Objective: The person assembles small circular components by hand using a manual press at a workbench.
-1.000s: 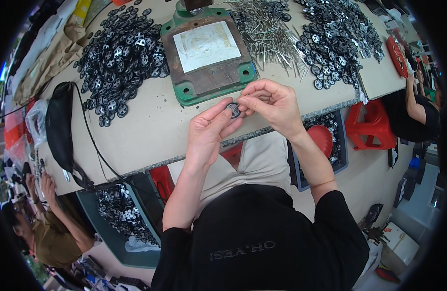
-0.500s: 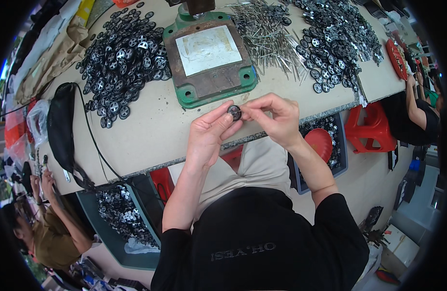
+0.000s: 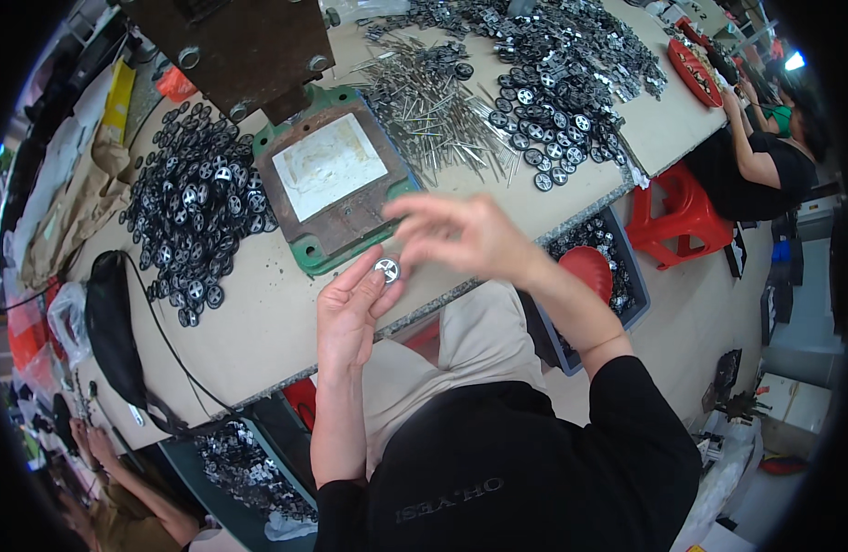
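Observation:
Between the thumb and fingers of my left hand point(image 3: 350, 308) is a small toy-like wheel point(image 3: 387, 270), black-rimmed with a silver spoked face turned up. My right hand point(image 3: 470, 237) is smeared by motion just right of the wheel, its fingers stretched out and apart, with nothing seen in them. Behind both hands stands a green press base point(image 3: 315, 256) with a brown metal plate topped by a pale sheet point(image 3: 330, 166). Left of the base lies a heap of similar wheels point(image 3: 189, 212). On its right are a pile of thin metal rods point(image 3: 433, 120) and more wheels point(image 3: 557, 138).
The press's dark head point(image 3: 230, 46) overhangs the far side. A black bag point(image 3: 115, 317) with a cord lies at the left. Below the table edge are a grey bin point(image 3: 637, 267) with a red dish point(image 3: 589, 273), a green bin point(image 3: 198, 474) and a red stool point(image 3: 681, 225). People sit at both sides.
My right hand has let go at the wheel and its fingers have spread. The wheel's silver face now shows instead of its darker side. The whole view has turned and shifted.

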The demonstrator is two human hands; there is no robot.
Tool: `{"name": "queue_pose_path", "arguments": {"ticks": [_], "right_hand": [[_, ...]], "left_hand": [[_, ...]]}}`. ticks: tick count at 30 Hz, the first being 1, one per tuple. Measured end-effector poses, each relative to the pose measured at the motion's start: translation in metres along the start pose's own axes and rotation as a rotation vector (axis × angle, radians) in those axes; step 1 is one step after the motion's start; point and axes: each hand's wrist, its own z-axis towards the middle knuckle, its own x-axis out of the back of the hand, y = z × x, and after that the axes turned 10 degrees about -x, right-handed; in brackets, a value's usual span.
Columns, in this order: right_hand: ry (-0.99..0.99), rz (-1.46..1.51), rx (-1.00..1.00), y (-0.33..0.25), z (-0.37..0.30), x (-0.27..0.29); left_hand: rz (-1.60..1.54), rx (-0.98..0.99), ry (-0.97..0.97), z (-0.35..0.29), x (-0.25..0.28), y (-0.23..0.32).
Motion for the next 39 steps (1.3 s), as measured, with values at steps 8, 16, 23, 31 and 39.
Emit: {"name": "queue_pose_path", "arguments": {"ticks": [8, 16, 23, 31, 39], "right_hand": [[0.402, -0.918, -0.402, 0.045, 0.059, 0.120], [0.165, -1.004, -0.313, 0.060, 0.065, 0.138], [0.257, -0.888, -0.358, 0.070, 0.133, 0.135], [0.261, -0.960, -0.192, 0.090, 0.164, 0.133], [0.099, -0.292, -0.178, 0.024, 0.045, 0.079]], "left_hand": [[0.048, 0.004, 0.069, 0.001, -0.004, 0.002], [0.058, 0.006, 0.076, 0.002, -0.004, 0.002], [0.072, 0.006, 0.076, 0.001, -0.003, 0.001], [0.075, 0.016, 0.084, 0.000, -0.008, 0.002], [0.105, -0.011, 0.097, 0.001, -0.007, 0.000]]}}
